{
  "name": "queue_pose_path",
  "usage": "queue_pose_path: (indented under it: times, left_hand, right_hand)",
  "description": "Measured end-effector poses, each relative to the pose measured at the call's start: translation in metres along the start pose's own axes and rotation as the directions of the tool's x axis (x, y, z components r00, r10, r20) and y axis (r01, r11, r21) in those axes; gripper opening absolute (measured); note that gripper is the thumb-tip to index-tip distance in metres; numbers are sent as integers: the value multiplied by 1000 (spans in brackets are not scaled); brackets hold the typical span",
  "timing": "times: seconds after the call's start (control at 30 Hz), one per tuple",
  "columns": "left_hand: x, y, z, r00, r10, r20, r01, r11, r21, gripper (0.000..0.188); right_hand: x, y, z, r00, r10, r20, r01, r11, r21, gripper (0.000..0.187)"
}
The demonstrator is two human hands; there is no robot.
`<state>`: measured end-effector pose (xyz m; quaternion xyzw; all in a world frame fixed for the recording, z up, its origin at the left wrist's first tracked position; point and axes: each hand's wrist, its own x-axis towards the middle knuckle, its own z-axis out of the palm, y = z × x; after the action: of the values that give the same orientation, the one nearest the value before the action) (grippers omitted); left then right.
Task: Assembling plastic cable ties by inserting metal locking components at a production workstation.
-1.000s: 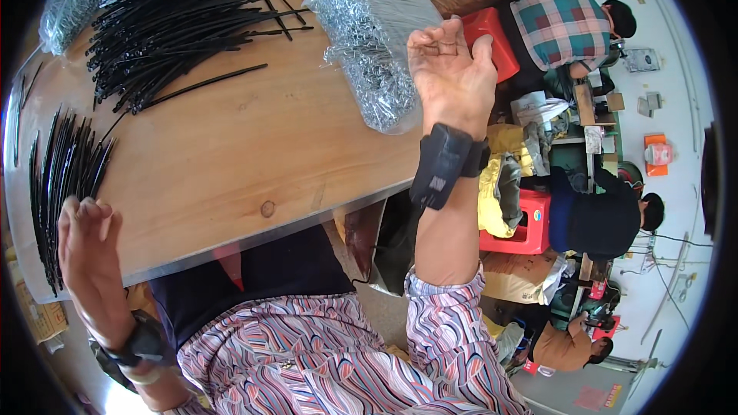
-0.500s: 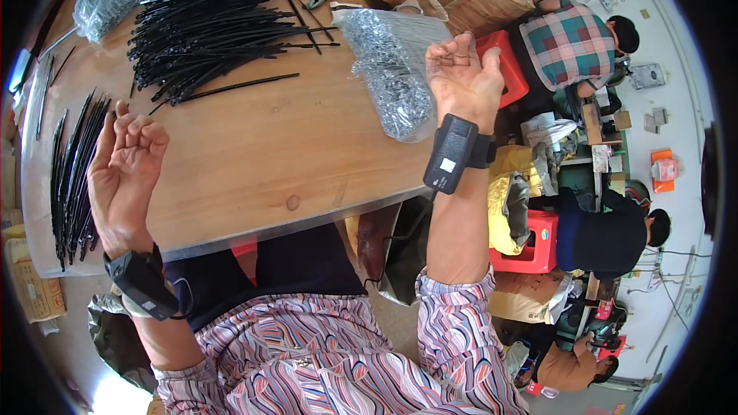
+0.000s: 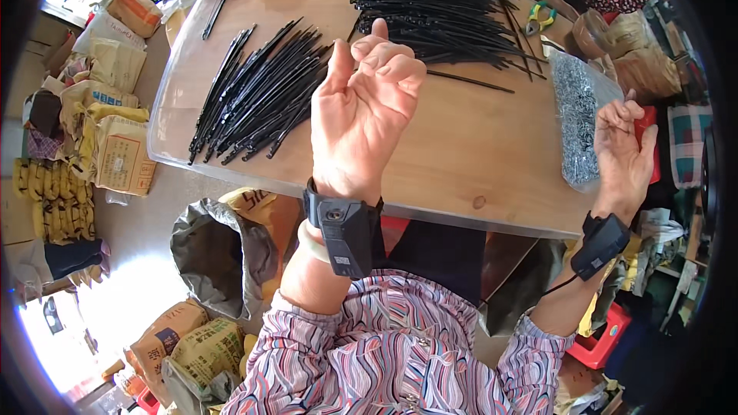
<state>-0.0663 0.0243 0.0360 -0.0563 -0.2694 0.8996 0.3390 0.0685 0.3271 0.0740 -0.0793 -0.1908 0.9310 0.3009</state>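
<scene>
Head view: your left hand (image 3: 365, 107) is palm up over the table (image 3: 446, 154), fingers half curled, thumb apart from them. Smaller fan of black strips (image 3: 261, 96) sits just left of it, larger pile of black strips (image 3: 438, 11) beyond. Contact: can't tell. Your right hand (image 3: 621, 157), fingers loosely bent, thumb apart, is beside the clear bag of metal pieces (image 3: 575, 107).

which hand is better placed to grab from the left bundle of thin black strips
Likely the left hand: it looks empty and appears close beside the left bundle of thin black strips. The right hand, also seemingly empty, is farther off, near the clear plastic bag of silvery pieces.
</scene>
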Motion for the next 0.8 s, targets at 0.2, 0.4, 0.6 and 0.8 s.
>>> queue_pose_path:
  times: [0.2, 0.4, 0.6, 0.8]
  left_hand:
    - [-8, -14, 14, 916, -308, 257, 265, 946, 189, 50]
    - [-36, -73, 13, 825, -349, 444, 261, 933, 249, 74]
    - [-42, -65, 10, 809, -394, 436, 243, 900, 362, 60]
    - [-40, -57, 14, 776, -475, 416, 265, 843, 468, 48]
  right_hand:
    - [-54, 78, 47, 934, 164, 319, -112, 978, -176, 64]
    - [-97, 106, 75, 865, 62, 498, 209, 858, -469, 93]
    - [-109, 111, 88, 909, 63, 411, 258, 690, -676, 116]
    - [-114, 110, 86, 908, 77, 412, 231, 729, -645, 112]
